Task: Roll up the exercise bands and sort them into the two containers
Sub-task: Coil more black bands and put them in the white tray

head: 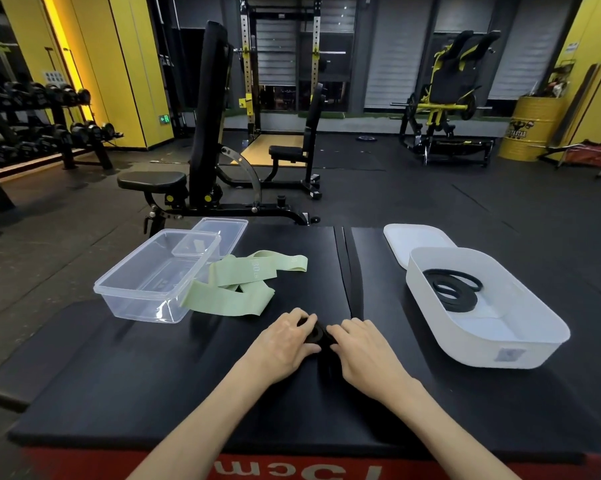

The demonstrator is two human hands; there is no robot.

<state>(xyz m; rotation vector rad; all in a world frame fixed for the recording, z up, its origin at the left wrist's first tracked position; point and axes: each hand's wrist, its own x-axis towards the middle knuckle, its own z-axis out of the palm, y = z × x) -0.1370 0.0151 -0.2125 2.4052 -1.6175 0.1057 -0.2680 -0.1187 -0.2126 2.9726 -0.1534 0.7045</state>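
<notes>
Worn on the head, facing forward and down. Close to left hand and right hand at six o'clock; tall black padded gym bench far off at twelve.

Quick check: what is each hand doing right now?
Left hand: grips the partly rolled black rubber exercise band.
Right hand: pinches the same band.

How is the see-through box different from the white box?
The clear box is see-through with sharp corners; the white box is milky with round corners. The clear box has no band in it; the white box holds a coiled black band. The clear box sits on the left of the mat, the white box on the right. Both are open, with the clear lid and white lid lying behind them.
</notes>
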